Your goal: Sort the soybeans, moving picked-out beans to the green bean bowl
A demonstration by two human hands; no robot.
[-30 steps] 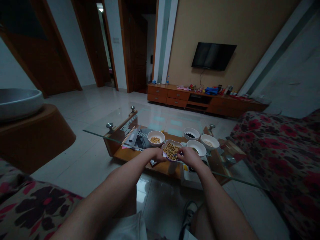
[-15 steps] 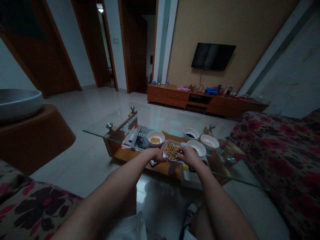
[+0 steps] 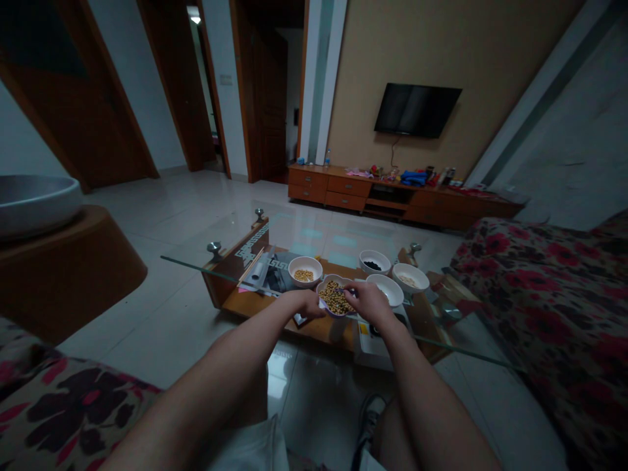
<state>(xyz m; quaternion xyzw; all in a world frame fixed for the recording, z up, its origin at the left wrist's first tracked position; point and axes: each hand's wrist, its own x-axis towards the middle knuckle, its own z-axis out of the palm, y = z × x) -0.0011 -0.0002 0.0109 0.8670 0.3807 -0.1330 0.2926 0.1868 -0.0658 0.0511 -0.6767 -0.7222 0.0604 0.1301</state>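
A scalloped bowl [image 3: 335, 280] filled with mixed yellow and dark beans [image 3: 335, 297] sits near the front edge of the glass table. My left hand [image 3: 311, 305] is closed on the bowl's left rim. Over its right side, my right hand [image 3: 367, 302] is closed, with a small spoon-like utensil [image 3: 340, 290] reaching from the fingers into the beans; its end is hard to make out. Left of this bowl stands a white bowl [image 3: 305, 262] of yellow beans. Just behind my right hand is another white bowl [image 3: 387, 282], its contents partly hidden.
Farther back are a bowl [image 3: 375, 255] of black beans and a bowl [image 3: 410, 270] of pale pieces. Papers [image 3: 275, 275] lie under the glass tabletop [image 3: 314, 226]. A floral sofa [image 3: 520, 275] stands at the right, a TV cabinet [image 3: 348, 186] beyond.
My right hand and the utensil have shifted slightly left and away from me over the beans. More dark beans show on the surface. My left hand keeps its place on the rim.
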